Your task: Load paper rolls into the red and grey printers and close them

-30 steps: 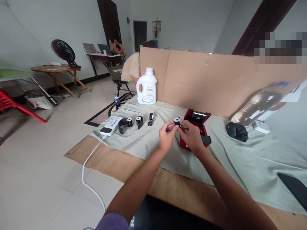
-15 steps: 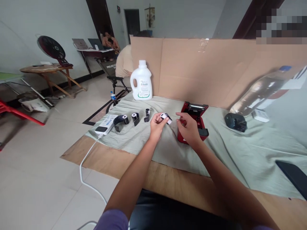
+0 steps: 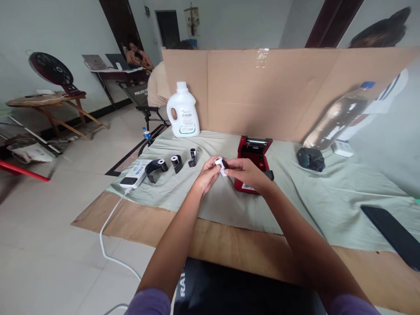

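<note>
Both of my hands meet over the grey-green cloth (image 3: 328, 205) and hold one small white paper roll (image 3: 220, 165) between their fingertips. My left hand (image 3: 207, 174) grips the roll from the left. From the right, my right hand (image 3: 246, 172) pinches it. Just behind my right hand sits a red label printer (image 3: 254, 151) with its lid open. To the left, three small rolls wrapped in black (image 3: 176, 161) lie in a row on the cloth.
A white power strip (image 3: 134, 174) with its cable lies at the cloth's left end. A white jug (image 3: 183, 112), a cardboard screen (image 3: 278, 92), a clear bottle (image 3: 337, 117), a black device (image 3: 310, 159) and a dark flat object (image 3: 393, 236) surround the work spot. Two people sit far back.
My hands came apart half a second ago, the left one keeping the roll. Now the right hand has come back and grips it too. The camera has swung slightly to the right.
</note>
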`<state>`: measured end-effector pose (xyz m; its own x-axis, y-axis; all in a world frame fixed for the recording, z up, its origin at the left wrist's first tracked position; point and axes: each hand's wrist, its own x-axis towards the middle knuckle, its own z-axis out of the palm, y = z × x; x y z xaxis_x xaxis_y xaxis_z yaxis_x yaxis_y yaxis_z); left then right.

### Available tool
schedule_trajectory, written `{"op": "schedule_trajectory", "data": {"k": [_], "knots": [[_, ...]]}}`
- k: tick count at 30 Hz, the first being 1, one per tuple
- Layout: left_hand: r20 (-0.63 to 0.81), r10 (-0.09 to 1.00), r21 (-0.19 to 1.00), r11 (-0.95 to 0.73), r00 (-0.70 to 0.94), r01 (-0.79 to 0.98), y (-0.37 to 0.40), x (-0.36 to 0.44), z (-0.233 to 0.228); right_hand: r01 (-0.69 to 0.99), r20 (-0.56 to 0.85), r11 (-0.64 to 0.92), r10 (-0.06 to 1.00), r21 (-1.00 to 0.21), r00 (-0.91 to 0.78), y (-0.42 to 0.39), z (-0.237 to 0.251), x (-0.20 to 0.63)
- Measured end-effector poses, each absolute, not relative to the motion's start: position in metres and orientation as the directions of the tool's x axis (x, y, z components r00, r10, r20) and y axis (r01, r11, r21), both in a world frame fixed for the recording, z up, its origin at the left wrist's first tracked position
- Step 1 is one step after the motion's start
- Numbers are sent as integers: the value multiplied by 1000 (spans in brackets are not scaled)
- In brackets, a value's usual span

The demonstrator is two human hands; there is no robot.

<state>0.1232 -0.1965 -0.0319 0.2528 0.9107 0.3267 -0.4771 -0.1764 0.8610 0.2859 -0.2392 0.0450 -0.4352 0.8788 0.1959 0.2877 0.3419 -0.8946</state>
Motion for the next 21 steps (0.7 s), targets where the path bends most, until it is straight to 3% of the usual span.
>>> {"op": "schedule_trajectory", "data": {"k": [4,8,12,16,18,21], "knots": [[339,910,848,-186,239,-496,-197,123,-30,390,284,374,920,-841,-270,-241,37,278],[337,931,879,-258,140,-402,-197,125,-27,554,408,391,907,-735,-100,-241,24,266],[367,930,901,-350,17,-256,-194,122,-26,782,620,426,782,-455,-65,-247,7,251],[468,870,875,-432,-156,217,-189,98,-23,862,667,451,718,-230,-198,-270,-22,226],[511,833,812,-388,-211,436,-188,79,-20,824,595,531,733,-199,-329,-282,-40,213],[489,830,770,-264,-270,581,-186,45,-13,743,487,631,732,-223,-476,-291,-59,203]]}}
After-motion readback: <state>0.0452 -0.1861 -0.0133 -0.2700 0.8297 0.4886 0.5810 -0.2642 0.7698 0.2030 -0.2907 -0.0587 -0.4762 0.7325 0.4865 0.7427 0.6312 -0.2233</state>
